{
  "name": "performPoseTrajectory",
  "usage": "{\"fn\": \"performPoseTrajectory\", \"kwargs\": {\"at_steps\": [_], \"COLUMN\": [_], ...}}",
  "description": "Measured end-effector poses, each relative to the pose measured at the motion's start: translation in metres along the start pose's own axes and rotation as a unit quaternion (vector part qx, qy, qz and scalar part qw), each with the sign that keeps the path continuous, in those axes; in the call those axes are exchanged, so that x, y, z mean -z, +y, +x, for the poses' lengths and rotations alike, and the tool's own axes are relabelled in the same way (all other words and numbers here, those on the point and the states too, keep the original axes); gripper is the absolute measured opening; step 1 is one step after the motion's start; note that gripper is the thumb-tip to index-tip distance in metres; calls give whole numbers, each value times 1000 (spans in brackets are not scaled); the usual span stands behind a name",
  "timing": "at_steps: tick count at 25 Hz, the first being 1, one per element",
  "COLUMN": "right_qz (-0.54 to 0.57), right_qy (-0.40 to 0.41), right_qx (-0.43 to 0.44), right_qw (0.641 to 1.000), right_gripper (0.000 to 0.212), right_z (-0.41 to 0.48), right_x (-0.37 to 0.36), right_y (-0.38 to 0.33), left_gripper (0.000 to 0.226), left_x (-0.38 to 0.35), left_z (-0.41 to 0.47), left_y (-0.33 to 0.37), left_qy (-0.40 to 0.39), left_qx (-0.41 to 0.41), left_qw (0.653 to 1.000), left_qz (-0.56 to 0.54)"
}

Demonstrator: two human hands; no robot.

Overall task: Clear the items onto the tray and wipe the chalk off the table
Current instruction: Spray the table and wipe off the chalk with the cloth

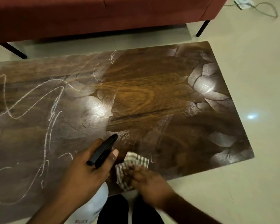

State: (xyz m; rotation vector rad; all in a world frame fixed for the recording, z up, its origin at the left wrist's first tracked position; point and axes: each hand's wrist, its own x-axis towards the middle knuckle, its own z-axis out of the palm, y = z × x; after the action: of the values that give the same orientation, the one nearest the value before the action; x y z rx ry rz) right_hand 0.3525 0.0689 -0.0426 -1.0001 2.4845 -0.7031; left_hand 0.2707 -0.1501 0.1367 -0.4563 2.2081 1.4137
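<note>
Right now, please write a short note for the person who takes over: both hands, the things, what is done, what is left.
Left hand: holds the spray bottle, nozzle aimed over the table.
Right hand: grips the striped cloth on the near edge.
Done: the middle and right look wiped, with smeared haze remaining.
Left: chalk scribbles cover the left half. No tray or items in view.

One head-worn wide-angle view looks steeply down and forward over the near edge of the wooden surface, close above it. The far edge lies toward a red sofa; pale floor fills the right.
</note>
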Motion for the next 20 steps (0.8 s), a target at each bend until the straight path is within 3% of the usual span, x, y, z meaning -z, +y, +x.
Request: {"fn": "performPoseTrajectory", "kwargs": {"at_steps": [2, 5, 7, 11, 14, 17, 20], "right_qz": [-36, -6, 61, 21, -5, -3, -9], "right_qy": [97, 189, 248, 230, 214, 260, 214], "right_qx": [-111, -357, -425, -395, -406, -405, -302], "right_qw": [988, 915, 869, 889, 889, 877, 929], "right_gripper": [51, 61, 65, 68, 71, 69, 70], "right_z": [1, -1, -15, -61, -89, -86, -59], "right_x": [49, 129, 159, 148, 104, 48, -20], "right_y": [49, 144, 182, 182, 161, 99, 0], "left_gripper": [15, 9, 19, 34, 24, 38, 43], "left_x": [-14, -33, -42, -49, -42, -31, -28], "left_z": [-13, -31, -41, -64, -77, -83, -91], "left_y": [2, -9, -23, -46, -66, -85, -95], "left_qy": [-2, -11, -16, -39, -28, -33, -62], "left_qx": [2, -3, 10, 75, 89, 73, 26], "left_qw": [1000, 1000, 999, 996, 995, 995, 993], "left_qz": [9, 24, 47, 31, 30, 58, 96]}}
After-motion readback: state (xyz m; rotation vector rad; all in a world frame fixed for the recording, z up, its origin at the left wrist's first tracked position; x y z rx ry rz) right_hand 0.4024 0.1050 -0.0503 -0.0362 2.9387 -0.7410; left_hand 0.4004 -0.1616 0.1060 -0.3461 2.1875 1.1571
